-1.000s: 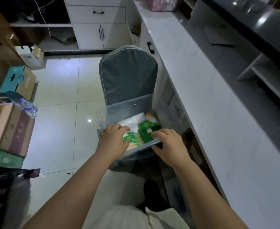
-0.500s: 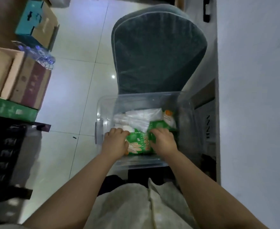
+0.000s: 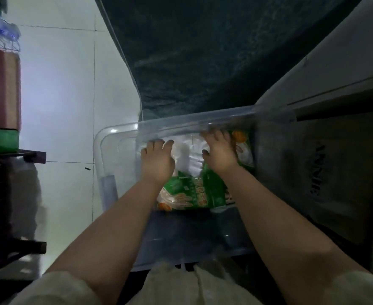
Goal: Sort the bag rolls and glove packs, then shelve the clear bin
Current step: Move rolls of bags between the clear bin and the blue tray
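Observation:
The clear bin [image 3: 119,137] rests on a chair seat right below me. Inside it, green glove packs [image 3: 192,192] lie toward the near side, and another glove pack [image 3: 245,148] stands against the right wall. White bag rolls [image 3: 187,159] lie at the far end. My left hand [image 3: 157,164] lies palm down on the left part of the white rolls, fingers spread. My right hand [image 3: 219,153] lies palm down with fingers spread over the rolls' right part and that right glove pack. Neither hand shows a clear grip. The bin's far rim hides the fingertips' contact.
The dark green chair back [image 3: 203,51] rises just behind the bin. A white counter [image 3: 346,51] with a cardboard box [image 3: 335,172] under it is on the right. Stacked boxes [image 3: 0,89] and a dark rack [image 3: 9,194] stand on the left beside the tiled floor [image 3: 71,84].
My head has dropped much closer to the bin. Both hands slid from the near green glove packs to the far end, onto the white bag rolls.

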A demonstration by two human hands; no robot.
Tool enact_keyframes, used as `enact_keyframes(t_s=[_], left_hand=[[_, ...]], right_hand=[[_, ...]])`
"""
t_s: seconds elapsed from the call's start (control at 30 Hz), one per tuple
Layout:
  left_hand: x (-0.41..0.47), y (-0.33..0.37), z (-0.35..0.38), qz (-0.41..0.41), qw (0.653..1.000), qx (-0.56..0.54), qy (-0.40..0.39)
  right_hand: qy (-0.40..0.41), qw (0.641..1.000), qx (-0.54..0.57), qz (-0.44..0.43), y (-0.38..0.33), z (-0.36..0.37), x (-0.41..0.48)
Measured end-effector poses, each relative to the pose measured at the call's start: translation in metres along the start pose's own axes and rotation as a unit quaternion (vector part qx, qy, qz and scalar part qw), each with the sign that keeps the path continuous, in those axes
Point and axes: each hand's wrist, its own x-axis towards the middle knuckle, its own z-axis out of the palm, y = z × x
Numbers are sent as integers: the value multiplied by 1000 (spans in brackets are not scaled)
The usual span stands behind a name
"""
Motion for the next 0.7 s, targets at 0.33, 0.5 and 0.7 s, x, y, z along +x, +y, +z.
enact_keyframes(t_s=[0.33, 0.5, 0.7], left_hand=[[47, -9, -8, -2, 999, -9, 50], [60, -16, -13, 17, 997, -12, 73], [39, -21, 4, 46, 994, -36, 93]], right_hand=[[67, 997, -20, 24, 8, 5, 40], [92, 994, -1, 51, 7, 3, 53], [25, 998, -51, 37, 11, 18, 50]])
